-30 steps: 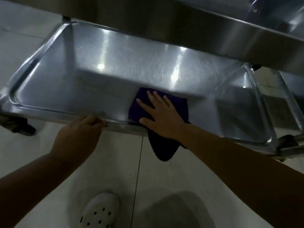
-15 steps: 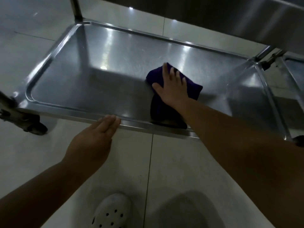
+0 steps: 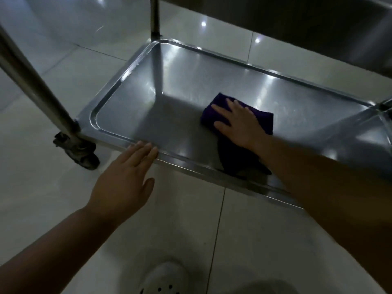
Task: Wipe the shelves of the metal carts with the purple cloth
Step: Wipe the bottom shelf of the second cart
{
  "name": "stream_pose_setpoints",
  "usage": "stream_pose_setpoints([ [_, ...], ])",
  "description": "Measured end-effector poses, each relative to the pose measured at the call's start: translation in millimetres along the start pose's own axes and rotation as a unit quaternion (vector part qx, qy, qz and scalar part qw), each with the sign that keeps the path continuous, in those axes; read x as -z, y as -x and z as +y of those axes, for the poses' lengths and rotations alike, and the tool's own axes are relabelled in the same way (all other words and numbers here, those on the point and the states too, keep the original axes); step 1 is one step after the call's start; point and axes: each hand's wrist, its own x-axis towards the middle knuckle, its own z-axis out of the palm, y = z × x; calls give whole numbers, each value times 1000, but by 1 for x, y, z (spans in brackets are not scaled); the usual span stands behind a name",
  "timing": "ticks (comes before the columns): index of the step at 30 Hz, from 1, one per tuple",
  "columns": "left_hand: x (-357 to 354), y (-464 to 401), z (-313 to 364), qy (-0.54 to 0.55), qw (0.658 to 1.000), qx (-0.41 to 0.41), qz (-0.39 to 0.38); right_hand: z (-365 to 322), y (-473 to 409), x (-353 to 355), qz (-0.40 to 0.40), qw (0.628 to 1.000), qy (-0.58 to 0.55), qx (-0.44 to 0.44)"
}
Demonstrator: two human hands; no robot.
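Note:
The bottom shelf (image 3: 148,107) of a metal cart is a shallow steel tray with a raised rim. A purple cloth (image 3: 237,153) lies on it, right of centre, trailing back toward the near rim. My right hand (image 3: 237,122) presses flat on the cloth with straight, spread fingers. My left hand (image 3: 125,177) is flat too, its fingertips touching the shelf's near rim (image 3: 182,161) left of the cloth.
A steel post (image 3: 31,81) stands at the cart's near left corner above a dark caster wheel (image 3: 78,151). Another post (image 3: 155,18) rises at the far left corner. An upper shelf (image 3: 318,28) overhangs at top right. Pale floor tiles and my white shoe (image 3: 163,279) lie below.
My right hand has slid the cloth away from the near rim into the middle of the shelf. My left hand's fingers went from curled over the rim to flat against it.

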Motion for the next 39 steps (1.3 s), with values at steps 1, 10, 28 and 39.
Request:
stream_pose_setpoints([
  [1,-1,1,0,0,1000,1,3,3,-12,1,8,999,0,-42],
  [10,2,3,-7,12,999,-9,-39,-88,16,-14,-14,998,-19,50],
  [28,23,8,-46,-28,997,73,24,-101,-45,-4,-1,998,-28,-59],
  [39,15,15,-58,-12,996,79,50,-113,-62,0,-39,978,26,205],
])
